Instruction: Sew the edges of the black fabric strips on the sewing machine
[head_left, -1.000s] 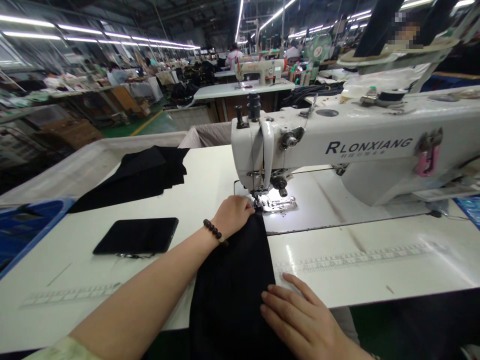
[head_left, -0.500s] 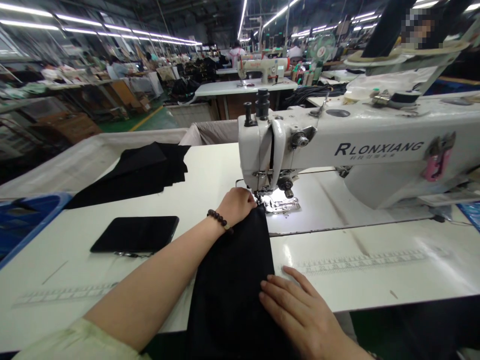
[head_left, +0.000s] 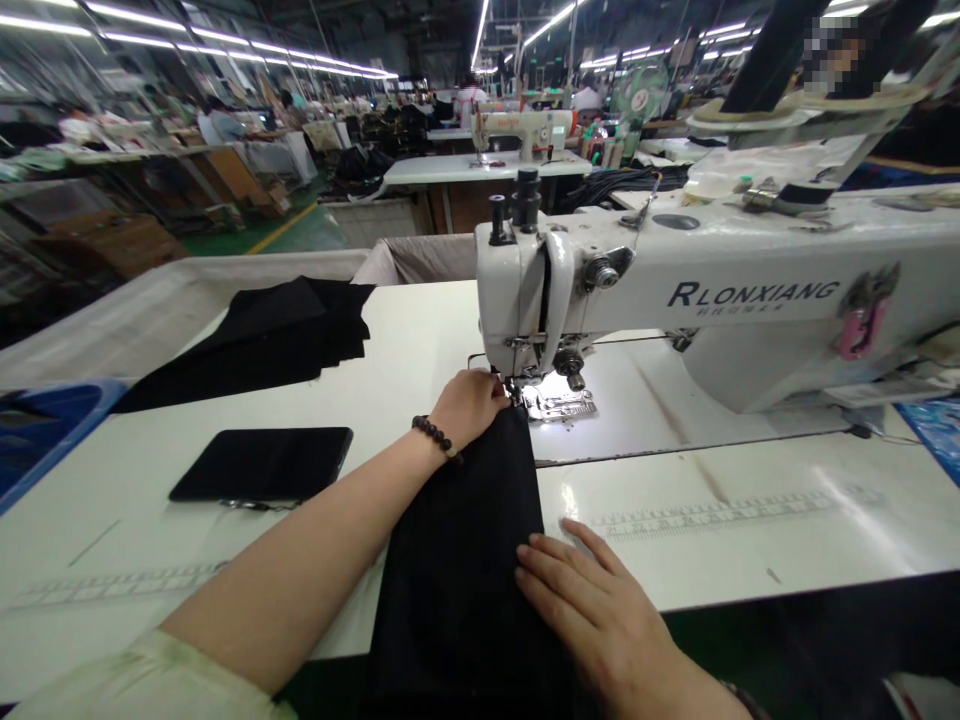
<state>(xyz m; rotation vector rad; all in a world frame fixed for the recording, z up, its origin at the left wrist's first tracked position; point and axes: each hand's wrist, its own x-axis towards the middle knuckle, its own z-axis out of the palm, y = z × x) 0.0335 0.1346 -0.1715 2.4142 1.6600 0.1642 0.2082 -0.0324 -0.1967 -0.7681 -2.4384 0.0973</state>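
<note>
A long strip of black fabric (head_left: 465, 560) runs from the table's front edge up to the needle area of a white sewing machine (head_left: 517, 290). My left hand (head_left: 469, 405), with a beaded bracelet on its wrist, pinches the fabric's far end beside the presser foot (head_left: 517, 392). Its fingertips are partly hidden by the machine head. Nearer to me, my right hand (head_left: 592, 600) rests flat on the fabric's right edge, fingers stretched out and the index finger over the white table.
Black cut pieces (head_left: 262, 335) lie at the back left, and a dark phone (head_left: 262, 465) left of my forearm. Ruler markings (head_left: 720, 512) show on the tabletop. A blue bin (head_left: 52, 440) borders the left side. Pink-handled snippers (head_left: 862, 325) hang on the machine arm.
The view has shifted slightly. Both hands keep almost the same places on the black fabric, and no clear movement of the fabric shows.
</note>
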